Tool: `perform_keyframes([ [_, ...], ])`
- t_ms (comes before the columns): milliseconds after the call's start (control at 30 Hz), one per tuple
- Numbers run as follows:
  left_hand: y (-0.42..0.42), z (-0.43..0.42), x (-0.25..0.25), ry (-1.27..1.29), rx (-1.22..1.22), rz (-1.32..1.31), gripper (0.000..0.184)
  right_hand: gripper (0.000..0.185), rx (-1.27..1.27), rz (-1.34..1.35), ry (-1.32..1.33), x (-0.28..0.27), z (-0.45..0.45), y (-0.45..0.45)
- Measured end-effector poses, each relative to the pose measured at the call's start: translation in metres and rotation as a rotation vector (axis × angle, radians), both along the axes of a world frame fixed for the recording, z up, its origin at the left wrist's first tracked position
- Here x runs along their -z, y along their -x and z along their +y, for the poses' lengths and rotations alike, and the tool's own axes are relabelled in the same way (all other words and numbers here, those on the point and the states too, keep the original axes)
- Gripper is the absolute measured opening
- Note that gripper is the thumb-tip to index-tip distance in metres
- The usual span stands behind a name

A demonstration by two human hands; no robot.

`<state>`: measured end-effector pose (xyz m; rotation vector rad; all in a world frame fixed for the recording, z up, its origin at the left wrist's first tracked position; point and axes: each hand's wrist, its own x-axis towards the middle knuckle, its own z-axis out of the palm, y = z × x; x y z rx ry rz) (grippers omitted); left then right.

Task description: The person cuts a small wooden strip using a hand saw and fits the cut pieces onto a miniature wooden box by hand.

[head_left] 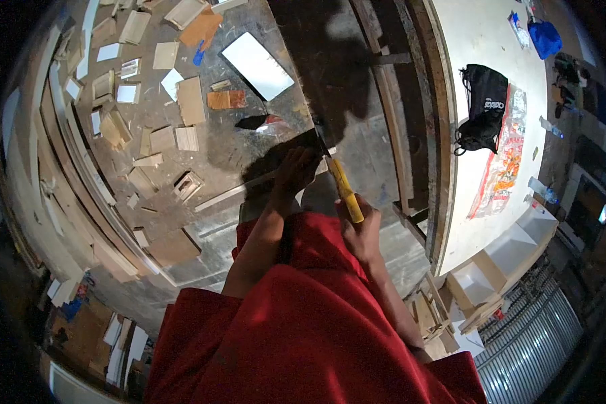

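Observation:
My right hand (361,232) is closed around the yellow handle of a tool (345,192). A thin dark part runs from the handle toward the workbench edge; its far end lies in shadow, so I cannot tell the tool's exact kind. Just left of it, my left hand (296,174) is at the edge of the workbench (229,145), in deep shadow. Its fingers look bent downward, and whatever may be under them is hidden. A long pale wood strip (232,192) lies along the near bench edge, beside my left wrist.
Many small wood pieces (161,139) and box-like parts lie on the bench's left. Farther back are a white panel (257,65) and an orange-brown block (225,99). At right, a white-topped table (461,195) holds a black drawstring bag (485,101) and a plastic bag (506,165).

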<state>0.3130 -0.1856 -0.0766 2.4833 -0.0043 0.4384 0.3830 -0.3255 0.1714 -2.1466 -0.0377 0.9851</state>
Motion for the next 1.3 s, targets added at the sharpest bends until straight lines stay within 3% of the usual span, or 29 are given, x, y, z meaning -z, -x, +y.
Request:
perform_keyframes([
  [67, -0.007, 0.003, -0.009, 0.161, -0.035, 0.087, 0.027, 0.013, -0.017, -0.079, -0.039, 0.011, 0.002, 0.002],
  [167, -0.002, 0.0, -0.016, 0.332, -0.036, 0.278, 0.032, 0.016, -0.008, -0.128, -0.079, 0.006, 0.002, 0.007],
  [200, -0.003, 0.002, -0.01, 0.332, -0.007, 0.362, 0.037, 0.016, 0.013, -0.117, -0.088, 0.004, 0.005, 0.004],
  [333, 0.008, -0.003, 0.009, 0.193, 0.013, 0.264, 0.039, 0.026, 0.042, -0.009, -0.011, -0.012, 0.007, 0.007],
  [400, 0.012, -0.009, 0.021, 0.073, -0.047, -0.047, 0.043, 0.029, 0.098, -0.005, -0.095, -0.02, 0.001, 0.01],
  [533, 0.015, -0.016, 0.039, 0.005, -0.011, 0.248, 0.045, 0.019, -0.021, -0.095, -0.035, -0.002, -0.005, 0.008],
  [633, 0.018, -0.019, 0.036, 0.459, -0.037, 0.418, 0.046, 0.021, -0.054, -0.103, -0.058, -0.001, -0.004, 0.011],
  [700, 0.008, -0.01, 0.024, 0.06, 0.004, 0.225, 0.044, 0.038, 0.091, -0.054, -0.16, 0.008, -0.01, 0.011],
  [800, -0.008, 0.004, -0.031, 0.054, 0.018, 0.311, 0.033, 0.025, -0.022, -0.102, -0.061, 0.012, -0.01, 0.007],
  [833, -0.009, 0.002, -0.04, 0.051, 0.025, 0.34, 0.029, 0.025, -0.015, -0.107, -0.061, 0.03, -0.019, 0.011],
  [900, -0.009, 0.011, -0.043, 0.196, -0.184, 0.17, 0.015, 0.025, -0.161, -0.217, -0.133, 0.093, -0.028, 0.018],
  [967, -0.009, 0.005, -0.007, 0.209, -0.232, 0.088, 0.016, 0.027, -0.135, -0.296, -0.151, 0.092, -0.024, 0.014],
  [1067, -0.007, 0.006, -0.052, 0.405, -0.177, 0.271, 0.026, 0.034, 0.114, -0.214, -0.154, 0.057, -0.025, 0.015],
  [1167, -0.007, 0.009, -0.052, 0.198, -0.245, 0.092, 0.027, 0.035, 0.284, -0.099, -0.081, 0.034, -0.034, 0.011],
  [1233, -0.008, 0.01, -0.049, 0.185, -0.199, 0.181, 0.024, 0.034, 0.347, -0.143, -0.114, 0.035, -0.041, 0.01],
  [1300, -0.009, 0.011, -0.041, 0.051, -0.057, 0.008, 0.024, 0.034, 0.393, -0.138, -0.074, 0.035, -0.049, 0.007],
])
